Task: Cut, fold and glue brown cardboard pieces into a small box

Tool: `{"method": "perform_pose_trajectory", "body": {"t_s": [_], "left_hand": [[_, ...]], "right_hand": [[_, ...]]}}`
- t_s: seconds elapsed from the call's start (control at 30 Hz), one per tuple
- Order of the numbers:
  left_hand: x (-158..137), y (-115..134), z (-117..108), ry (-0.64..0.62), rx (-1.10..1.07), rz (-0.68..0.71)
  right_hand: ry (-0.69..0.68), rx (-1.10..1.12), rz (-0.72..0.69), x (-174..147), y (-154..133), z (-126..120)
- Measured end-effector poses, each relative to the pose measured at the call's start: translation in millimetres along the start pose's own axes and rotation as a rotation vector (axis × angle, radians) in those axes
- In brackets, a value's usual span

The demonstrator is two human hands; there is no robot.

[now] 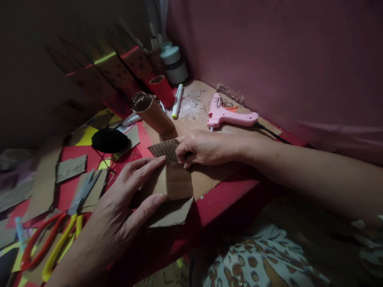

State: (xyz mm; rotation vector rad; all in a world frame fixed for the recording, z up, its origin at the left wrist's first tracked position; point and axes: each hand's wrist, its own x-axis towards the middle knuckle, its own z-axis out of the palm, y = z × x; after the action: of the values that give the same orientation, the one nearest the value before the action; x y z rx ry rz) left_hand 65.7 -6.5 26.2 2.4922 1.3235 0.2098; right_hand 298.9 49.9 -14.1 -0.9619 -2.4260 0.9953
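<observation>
A small folded cardboard box (179,181) sits near the table's front edge, its flaps sticking out. My left hand (131,199) grips its left side, with the thumb on the near part and the fingers on the far part. At the far side, my right hand (200,148) has its fingers curled in a pinch on a corrugated cardboard flap (164,150); the fingertips are partly hidden. Right behind the flap stands a brown cardboard tube (155,117). A flat cardboard sheet (206,181) lies under the box.
A pink glue gun (231,115) with a black cord lies beyond my right forearm. Scissors (70,211) with red and yellow handles rest at left, near a black yarn ball (110,140) and cardboard scraps. Behind are a marker (177,101), a red tube (163,91) and a lidded jar (173,63).
</observation>
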Motion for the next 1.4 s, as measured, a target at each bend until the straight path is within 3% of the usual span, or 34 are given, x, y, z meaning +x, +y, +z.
{"method": "perform_pose_trajectory", "body": {"t_s": [0.7,0.83,1.1,1.27,1.4], "left_hand": [[2.0,5.5,-0.1,0.002,0.008,0.020],[1.6,5.9,0.7,0.043,0.006,0.038],[-1.7,12.1,-4.2,0.034,0.049,-0.052],[-3.2,7.9,-3.7,0.098,0.146,-0.012],[-2.5,7.0,-5.5,0.058,0.138,0.065]], "right_hand": [[0.001,0.021,0.024,-2.9,-3.3,-0.8],[-0.007,0.008,-0.007,-6.0,-5.1,-2.4],[0.054,0.093,-0.095,-10.8,0.9,-1.9],[0.034,0.117,-0.060,-9.3,0.3,-3.4],[0.048,0.129,-0.062,-7.3,1.3,-2.1]]}}
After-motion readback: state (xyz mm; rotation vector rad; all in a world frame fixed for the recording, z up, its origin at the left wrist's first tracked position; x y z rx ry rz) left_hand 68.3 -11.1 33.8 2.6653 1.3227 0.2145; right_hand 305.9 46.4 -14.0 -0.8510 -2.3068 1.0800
